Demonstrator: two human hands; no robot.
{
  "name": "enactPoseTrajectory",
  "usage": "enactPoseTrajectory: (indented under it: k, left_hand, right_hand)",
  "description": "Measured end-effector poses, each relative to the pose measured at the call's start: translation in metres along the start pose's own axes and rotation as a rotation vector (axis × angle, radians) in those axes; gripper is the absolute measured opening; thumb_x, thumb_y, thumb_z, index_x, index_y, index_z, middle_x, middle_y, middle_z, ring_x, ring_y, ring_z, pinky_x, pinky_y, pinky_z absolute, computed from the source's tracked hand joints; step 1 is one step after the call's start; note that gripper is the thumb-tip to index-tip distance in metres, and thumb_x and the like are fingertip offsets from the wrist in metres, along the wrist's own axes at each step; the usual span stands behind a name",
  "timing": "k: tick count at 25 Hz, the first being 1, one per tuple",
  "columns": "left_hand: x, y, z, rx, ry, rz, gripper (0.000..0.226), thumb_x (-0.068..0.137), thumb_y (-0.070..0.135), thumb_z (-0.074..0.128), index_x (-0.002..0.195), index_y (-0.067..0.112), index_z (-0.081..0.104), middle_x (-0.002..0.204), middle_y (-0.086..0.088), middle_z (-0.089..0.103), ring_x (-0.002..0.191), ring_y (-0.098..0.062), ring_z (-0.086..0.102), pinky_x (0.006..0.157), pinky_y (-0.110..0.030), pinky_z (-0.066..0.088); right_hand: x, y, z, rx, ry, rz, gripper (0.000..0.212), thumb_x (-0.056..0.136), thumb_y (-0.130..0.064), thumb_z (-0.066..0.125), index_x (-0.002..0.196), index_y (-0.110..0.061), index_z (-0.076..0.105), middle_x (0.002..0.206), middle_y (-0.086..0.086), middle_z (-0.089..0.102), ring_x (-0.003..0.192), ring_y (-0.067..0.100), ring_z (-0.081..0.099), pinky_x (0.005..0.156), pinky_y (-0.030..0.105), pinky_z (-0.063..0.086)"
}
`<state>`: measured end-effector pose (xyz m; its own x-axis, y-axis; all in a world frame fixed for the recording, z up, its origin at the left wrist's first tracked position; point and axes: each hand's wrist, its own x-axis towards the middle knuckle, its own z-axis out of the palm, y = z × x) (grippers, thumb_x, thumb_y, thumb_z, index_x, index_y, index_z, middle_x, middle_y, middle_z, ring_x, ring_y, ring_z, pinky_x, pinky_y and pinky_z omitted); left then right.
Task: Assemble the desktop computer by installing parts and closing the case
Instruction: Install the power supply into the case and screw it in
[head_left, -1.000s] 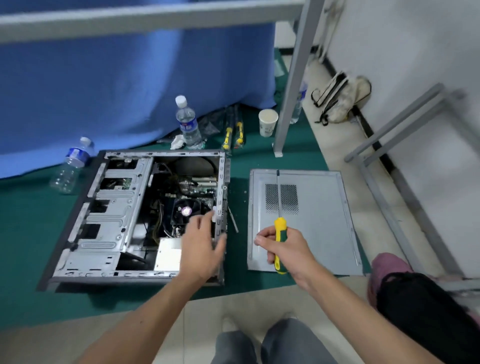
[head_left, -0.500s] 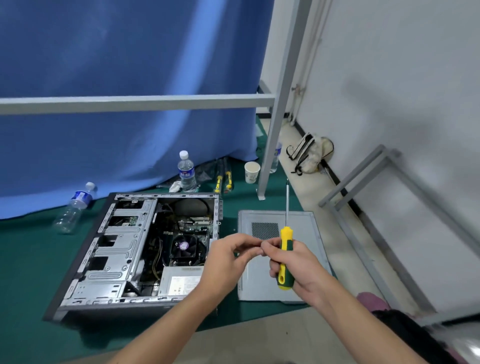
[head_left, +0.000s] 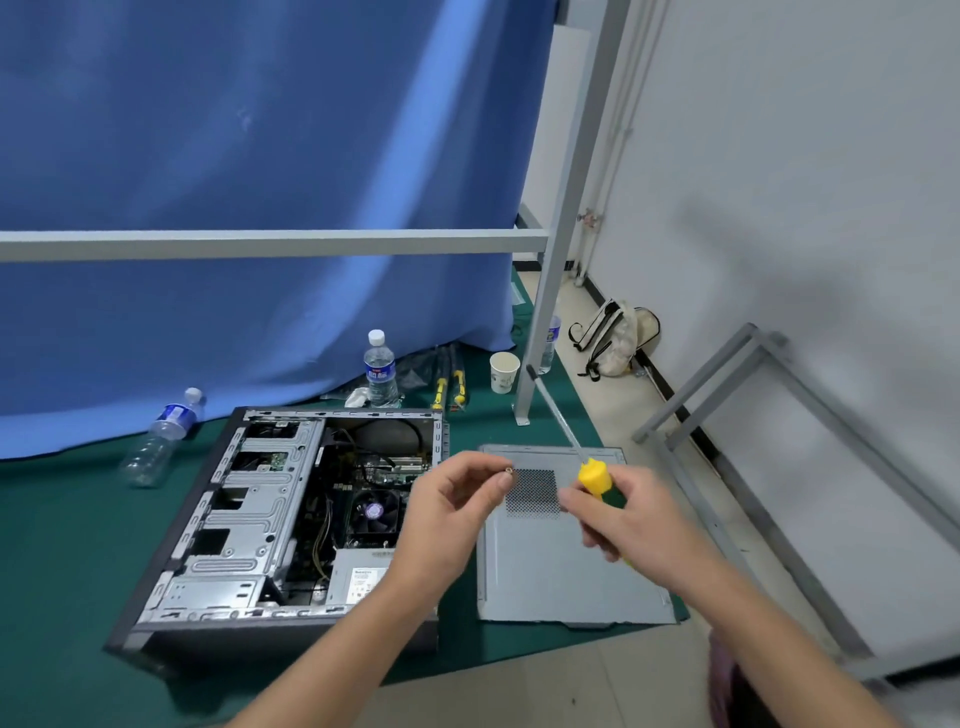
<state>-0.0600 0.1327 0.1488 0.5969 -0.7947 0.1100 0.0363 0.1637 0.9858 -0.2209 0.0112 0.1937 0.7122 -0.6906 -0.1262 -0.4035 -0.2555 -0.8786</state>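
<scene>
Left hand: the left hand (head_left: 449, 512) is hovering at centre frame, its thumb and forefinger pinching a small screw (head_left: 509, 471) at the tips.
Right hand: the right hand (head_left: 631, 519) is gripping the screwdriver (head_left: 592, 475) around its yellow and green handle; the thin metal shaft is pointing up and to the left, and the tip is sitting well apart from the screw.
Computer case: the computer case (head_left: 249, 525) is lying on its side in the lower left of the frame, on the green mat (head_left: 57, 525), its open side facing up. A grey drive cage is filling its left part; to the right of that, a dark board with a round fan (head_left: 375, 512) and loose cables is showing, and a silver power supply (head_left: 358, 577) with a white label is sitting near the lower edge.
Side panel: the side panel (head_left: 550, 577), a flat grey sheet with a dark perforated vent patch, is lying on the mat just right of the case, under both hands.
Behind the case: one water bottle (head_left: 380, 371) is standing upright; another bottle (head_left: 161, 436) is lying on its side at the left. A paper cup (head_left: 504, 371) is standing beside a grey metal post (head_left: 566, 218).
Far: a blue curtain (head_left: 249, 156) is hanging across the upper left; a bag (head_left: 615, 338) is leaning against the white wall at the right.
</scene>
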Motion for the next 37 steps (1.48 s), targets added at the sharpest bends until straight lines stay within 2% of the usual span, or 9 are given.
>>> enactPoseTrajectory:
  k: [4, 8, 12, 16, 20, 25, 31, 34, 37]
  left_hand:
    - [0.003, 0.014, -0.022, 0.024, 0.051, 0.013, 0.015, 0.086, 0.010, 0.074, 0.088, 0.025, 0.075, 0.084, 0.000, 0.073, 0.079, -0.010, 0.065, 0.073, -0.019, 0.051]
    - [0.002, 0.025, -0.031, 0.045, 0.059, 0.037, 0.013, 0.085, 0.009, 0.074, 0.088, 0.023, 0.074, 0.086, -0.004, 0.072, 0.079, -0.013, 0.064, 0.074, -0.023, 0.053]
    - [0.001, 0.033, -0.036, 0.061, 0.076, 0.025, 0.014, 0.085, 0.008, 0.075, 0.087, 0.022, 0.074, 0.088, -0.008, 0.072, 0.079, -0.020, 0.061, 0.077, -0.030, 0.052]
    - [0.000, 0.033, -0.041, 0.120, 0.067, 0.031, 0.019, 0.084, 0.010, 0.075, 0.085, 0.028, 0.074, 0.086, -0.004, 0.072, 0.077, -0.022, 0.063, 0.072, -0.026, 0.054]
    - [0.006, 0.035, -0.044, 0.158, 0.064, 0.040, 0.017, 0.082, 0.015, 0.076, 0.086, 0.031, 0.074, 0.087, -0.001, 0.072, 0.080, -0.021, 0.065, 0.077, -0.030, 0.054]
    - [0.015, 0.033, -0.046, 0.193, 0.047, 0.048, 0.018, 0.083, 0.014, 0.076, 0.087, 0.032, 0.074, 0.087, -0.002, 0.073, 0.087, -0.031, 0.066, 0.076, -0.029, 0.056]
    - [0.024, 0.042, -0.042, 0.318, 0.002, 0.106, 0.024, 0.083, 0.009, 0.076, 0.084, 0.033, 0.075, 0.077, -0.003, 0.070, 0.070, -0.015, 0.060, 0.069, -0.027, 0.052]
    - [0.025, 0.045, -0.042, 0.491, -0.033, 0.239, 0.022, 0.083, 0.005, 0.076, 0.086, 0.027, 0.075, 0.077, 0.009, 0.068, 0.069, -0.007, 0.058, 0.067, -0.020, 0.048]
    - [0.027, 0.050, -0.040, 0.846, -0.090, 0.484, 0.013, 0.084, 0.009, 0.076, 0.089, 0.020, 0.074, 0.084, 0.015, 0.067, 0.081, -0.007, 0.059, 0.073, -0.022, 0.050]
  right_hand:
    - [-0.003, -0.002, -0.017, -0.691, 0.076, -0.169, 0.041, 0.089, -0.056, 0.055, 0.060, -0.028, 0.045, 0.053, -0.008, 0.050, 0.053, 0.009, 0.048, 0.046, 0.022, 0.030]
    - [0.003, -0.009, -0.016, -0.976, 0.081, -0.177, 0.037, 0.093, -0.053, 0.048, 0.067, -0.027, 0.040, 0.062, -0.008, 0.051, 0.064, 0.013, 0.050, 0.050, 0.026, 0.030]
    - [0.006, -0.013, -0.018, -1.051, 0.105, -0.192, 0.032, 0.093, -0.053, 0.046, 0.074, -0.027, 0.046, 0.060, -0.008, 0.048, 0.064, 0.013, 0.049, 0.046, 0.019, 0.021]
    - [0.008, -0.017, -0.015, -1.107, 0.087, -0.196, 0.033, 0.092, -0.052, 0.045, 0.070, -0.029, 0.040, 0.057, -0.009, 0.041, 0.064, 0.013, 0.047, 0.046, 0.019, 0.020]
    - [0.011, -0.020, -0.017, -1.133, 0.098, -0.214, 0.031, 0.092, -0.051, 0.045, 0.072, -0.028, 0.041, 0.058, -0.008, 0.040, 0.063, 0.013, 0.044, 0.046, 0.020, 0.021]
    - [0.012, -0.019, -0.017, -1.090, 0.111, -0.215, 0.033, 0.092, -0.049, 0.045, 0.070, -0.026, 0.040, 0.059, -0.007, 0.041, 0.064, 0.014, 0.044, 0.046, 0.020, 0.020]
    - [0.013, -0.022, -0.024, -1.116, 0.117, -0.190, 0.026, 0.091, -0.047, 0.047, 0.074, -0.027, 0.044, 0.061, -0.007, 0.041, 0.065, 0.014, 0.045, 0.045, 0.019, 0.018]
    - [0.013, -0.021, -0.027, -1.137, 0.101, -0.188, 0.025, 0.091, -0.047, 0.048, 0.074, -0.029, 0.043, 0.064, -0.007, 0.043, 0.064, 0.014, 0.045, 0.045, 0.019, 0.018]
    - [0.014, -0.021, -0.031, -1.158, 0.095, -0.178, 0.034, 0.091, -0.047, 0.050, 0.066, -0.029, 0.035, 0.062, -0.008, 0.040, 0.058, 0.009, 0.041, 0.045, 0.020, 0.018]
